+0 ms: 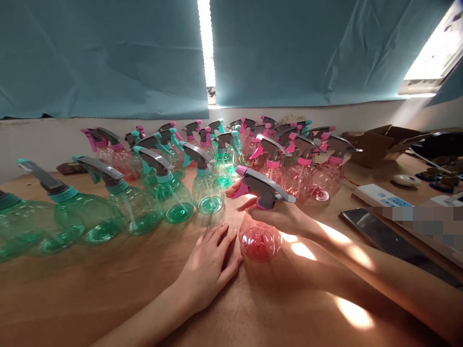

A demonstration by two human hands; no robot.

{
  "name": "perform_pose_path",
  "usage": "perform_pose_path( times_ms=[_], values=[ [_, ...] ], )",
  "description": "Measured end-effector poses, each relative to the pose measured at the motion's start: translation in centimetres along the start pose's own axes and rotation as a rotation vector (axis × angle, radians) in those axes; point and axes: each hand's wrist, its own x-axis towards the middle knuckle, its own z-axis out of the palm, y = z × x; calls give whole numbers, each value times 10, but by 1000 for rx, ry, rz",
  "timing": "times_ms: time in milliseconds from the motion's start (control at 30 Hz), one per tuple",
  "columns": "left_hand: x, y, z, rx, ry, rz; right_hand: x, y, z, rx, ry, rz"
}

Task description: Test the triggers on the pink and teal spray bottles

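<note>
Right hand (278, 216): fingers curled round neck of 1 pink spray bottle (260, 242) | left hand (208, 262): flat on counter (108, 289), fingers slightly spread | green bottles (175, 205): standing at left

One head-worn camera looks from above the near side of the counter (144, 299), facing forward and down across it toward the far edge and the blue cloth (108, 58) beyond; the hands (208, 265) are close before it.
</note>
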Motion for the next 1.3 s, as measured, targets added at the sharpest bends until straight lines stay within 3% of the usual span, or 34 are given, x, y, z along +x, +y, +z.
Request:
perform_pose_path(
  times_ms=[667,1300],
  values=[
    [1,0,1,-1,15,4,-1,13,1,18,-26,-148],
    [1,0,1,-2,24,6,-1,10,1,-59,-3,-32]
  ],
)
